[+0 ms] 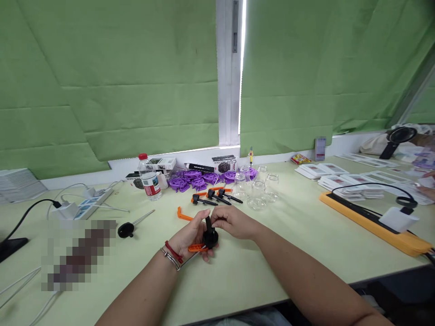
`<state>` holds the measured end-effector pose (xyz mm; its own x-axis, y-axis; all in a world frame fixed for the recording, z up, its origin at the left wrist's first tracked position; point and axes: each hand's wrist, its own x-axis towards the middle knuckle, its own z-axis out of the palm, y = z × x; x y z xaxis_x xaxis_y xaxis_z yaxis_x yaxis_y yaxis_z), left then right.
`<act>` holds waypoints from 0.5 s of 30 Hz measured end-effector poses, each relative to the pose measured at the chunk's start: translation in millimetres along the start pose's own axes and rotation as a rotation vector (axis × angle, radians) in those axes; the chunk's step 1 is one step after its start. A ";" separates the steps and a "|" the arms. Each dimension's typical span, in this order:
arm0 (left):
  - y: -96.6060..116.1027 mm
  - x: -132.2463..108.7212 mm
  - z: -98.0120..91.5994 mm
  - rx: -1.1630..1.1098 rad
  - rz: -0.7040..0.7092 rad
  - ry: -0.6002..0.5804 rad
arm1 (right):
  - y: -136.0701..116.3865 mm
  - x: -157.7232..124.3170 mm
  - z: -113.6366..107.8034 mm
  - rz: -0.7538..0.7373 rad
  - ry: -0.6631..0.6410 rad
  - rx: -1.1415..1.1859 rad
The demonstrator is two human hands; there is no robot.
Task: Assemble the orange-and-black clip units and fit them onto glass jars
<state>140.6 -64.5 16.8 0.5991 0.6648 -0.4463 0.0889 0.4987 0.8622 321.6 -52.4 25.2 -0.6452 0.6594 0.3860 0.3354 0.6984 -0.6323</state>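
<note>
My left hand (195,235) is wrapped round a black round-headed part (210,238) that has an upright stem. An orange ribbed strip (197,248) and a thin metal rod (192,261) stick out beside it, toward the wrist. With fingers bent, my right hand (231,222) pinches at the top of the same part; its fingertips are partly hidden. Just beyond the hands lie three black parts with long dark stems (207,199) and several orange strips (183,214). To the left, a similar black round part (126,230) with a metal rod rests on the table.
Several glass jars (258,194) stand behind my right hand. Purple plastic pieces (197,179) are heaped by the wall, near a red-capped bottle (149,179). White power strips (97,201) lie left, an orange-edged organizer (370,224) right. Another person's hand (426,190) shows at far right.
</note>
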 end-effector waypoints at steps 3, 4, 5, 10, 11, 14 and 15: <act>0.0 -0.2 -0.2 -0.001 0.000 -0.001 | -0.8 -0.4 -0.4 -0.008 -0.011 -0.007; 0.0 -0.3 -0.1 -0.002 0.002 -0.002 | -0.8 -0.5 -0.6 -0.009 -0.009 -0.002; 0.0 -0.5 0.0 -0.001 0.005 -0.002 | -0.8 -0.7 -0.8 -0.009 -0.008 0.007; 0.0 -1.2 0.7 0.012 0.007 -0.001 | 2.0 -0.7 0.4 0.032 -0.016 0.102; 0.0 -1.3 0.7 0.014 0.007 0.000 | 3.2 -0.6 1.1 0.047 -0.021 0.124; 0.0 -1.1 0.8 0.015 0.006 0.006 | 7.0 -0.6 3.8 0.079 -0.034 0.178; 0.0 -1.0 0.7 0.015 0.005 0.008 | 8.2 -0.7 4.7 0.087 -0.038 0.194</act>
<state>140.5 -65.5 17.4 0.5931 0.6718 -0.4438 0.0977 0.4871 0.8679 321.5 -48.4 16.6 -0.6465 0.7010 0.3010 0.2547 0.5702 -0.7810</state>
